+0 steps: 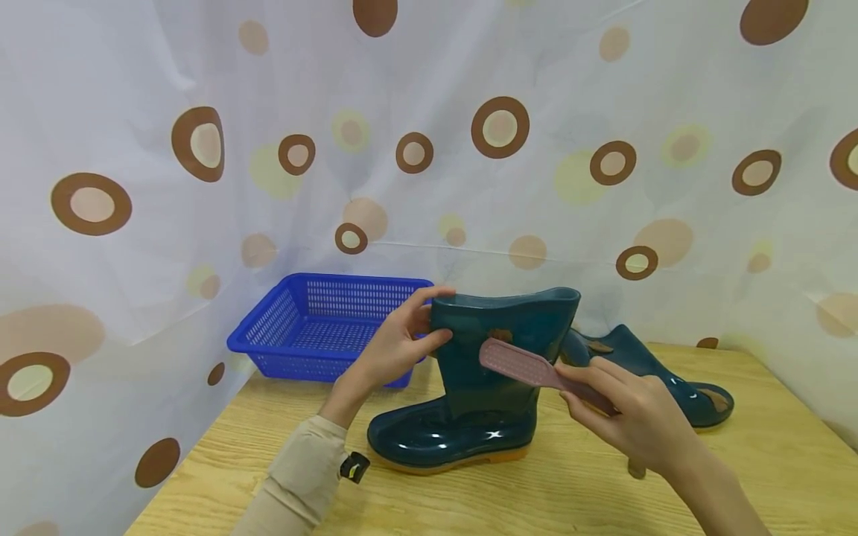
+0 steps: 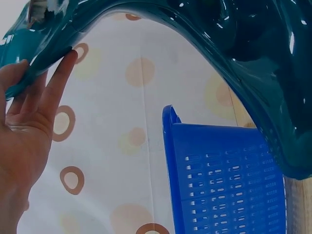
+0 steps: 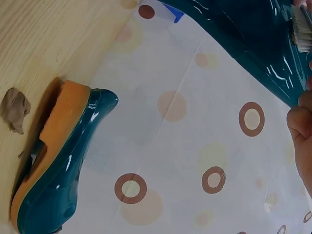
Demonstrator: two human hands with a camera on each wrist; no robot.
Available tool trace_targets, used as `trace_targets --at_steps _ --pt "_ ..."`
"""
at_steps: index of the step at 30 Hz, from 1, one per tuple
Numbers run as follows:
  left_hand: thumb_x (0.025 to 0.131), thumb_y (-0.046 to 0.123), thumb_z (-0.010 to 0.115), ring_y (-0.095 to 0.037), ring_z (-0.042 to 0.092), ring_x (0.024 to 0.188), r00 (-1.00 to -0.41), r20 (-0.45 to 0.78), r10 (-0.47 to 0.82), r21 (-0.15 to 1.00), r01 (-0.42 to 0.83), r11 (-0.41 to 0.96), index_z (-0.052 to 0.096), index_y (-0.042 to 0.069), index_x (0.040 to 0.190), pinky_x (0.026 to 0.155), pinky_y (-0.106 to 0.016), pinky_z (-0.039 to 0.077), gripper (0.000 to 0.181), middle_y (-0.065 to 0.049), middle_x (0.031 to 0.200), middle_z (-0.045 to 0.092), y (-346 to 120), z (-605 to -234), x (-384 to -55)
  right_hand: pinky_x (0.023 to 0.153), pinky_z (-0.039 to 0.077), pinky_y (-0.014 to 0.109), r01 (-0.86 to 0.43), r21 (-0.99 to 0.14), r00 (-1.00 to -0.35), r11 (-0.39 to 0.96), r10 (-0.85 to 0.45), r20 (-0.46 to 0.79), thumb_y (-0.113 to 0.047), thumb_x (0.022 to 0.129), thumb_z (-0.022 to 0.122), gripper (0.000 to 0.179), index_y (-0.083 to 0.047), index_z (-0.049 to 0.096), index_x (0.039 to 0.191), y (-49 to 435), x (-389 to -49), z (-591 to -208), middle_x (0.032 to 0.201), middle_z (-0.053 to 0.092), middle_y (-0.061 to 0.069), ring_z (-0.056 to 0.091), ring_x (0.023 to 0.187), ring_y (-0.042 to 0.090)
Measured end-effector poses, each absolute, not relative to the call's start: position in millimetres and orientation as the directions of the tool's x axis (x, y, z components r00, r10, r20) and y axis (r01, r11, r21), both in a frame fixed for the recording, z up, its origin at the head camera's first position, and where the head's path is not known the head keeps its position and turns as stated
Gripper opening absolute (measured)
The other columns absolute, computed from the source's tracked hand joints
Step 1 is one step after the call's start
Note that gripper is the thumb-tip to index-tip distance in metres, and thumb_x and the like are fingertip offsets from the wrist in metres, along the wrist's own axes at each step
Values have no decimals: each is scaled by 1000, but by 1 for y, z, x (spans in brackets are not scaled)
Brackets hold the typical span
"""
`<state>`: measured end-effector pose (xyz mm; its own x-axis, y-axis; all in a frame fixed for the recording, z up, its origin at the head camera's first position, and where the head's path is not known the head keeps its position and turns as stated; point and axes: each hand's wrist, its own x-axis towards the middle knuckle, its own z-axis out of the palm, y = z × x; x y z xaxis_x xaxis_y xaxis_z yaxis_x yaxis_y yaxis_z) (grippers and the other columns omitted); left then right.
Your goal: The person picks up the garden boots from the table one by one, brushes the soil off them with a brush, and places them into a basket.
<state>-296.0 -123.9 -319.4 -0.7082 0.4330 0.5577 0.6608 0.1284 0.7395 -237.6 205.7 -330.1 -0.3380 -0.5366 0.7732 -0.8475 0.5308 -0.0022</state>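
Observation:
A dark teal rain boot (image 1: 489, 387) stands upright with its toe to the left and a brown smear (image 1: 499, 335) high on its shaft. My left hand (image 1: 395, 339) grips the top edge of the shaft, thumb on the near side; the left wrist view shows the fingers bent round the rim. In my right hand (image 1: 637, 409) is the handle of a pink brush (image 1: 516, 363), its head against the shaft just below the smear. The pale bristles (image 3: 303, 30) face the boot in the right wrist view.
A second teal boot (image 1: 637, 365) with brown smears lies behind my right hand; its orange sole (image 3: 66, 112) shows. A brown lump (image 3: 15, 109) is on the wooden table (image 1: 268, 454) close by. At the back left sits a blue plastic basket (image 1: 288, 357), before a dotted curtain (image 1: 429, 208).

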Motion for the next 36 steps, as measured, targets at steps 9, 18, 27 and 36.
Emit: trace_targets --at_steps 9,18,27,36 --pt "97 2 61 -31 72 99 -718 552 424 752 649 119 42 14 145 70 -36 63 54 -19 122 65 -123 -319 -296 49 25 1 -886 56 -226 461 -534 815 -42 101 52 43 -5 75 106 205 -239 -332 73 49 -12 31 56 -11" --pt "97 2 61 -30 72 98 -720 554 419 755 646 111 43 17 145 70 -36 63 54 -19 120 66 -123 -319 -296 49 23 1 -889 139 -112 436 -503 857 -37 102 54 42 -1 74 106 187 -245 -319 73 50 -8 33 55 -6" --pt "97 2 60 -29 72 97 -721 548 424 761 640 106 42 15 146 69 -36 63 54 -20 121 65 -122 -320 -297 45 28 4 -847 73 -233 526 -491 839 -42 103 49 44 -6 74 112 192 -250 -322 73 51 -9 35 55 -7" --pt "97 2 60 -31 71 99 -726 547 417 760 639 115 42 17 145 70 -38 63 53 -19 123 65 -122 -319 -296 49 33 4 -842 -32 -346 539 -493 799 -24 94 67 27 -6 73 113 205 -244 -325 75 51 -9 39 58 -6"
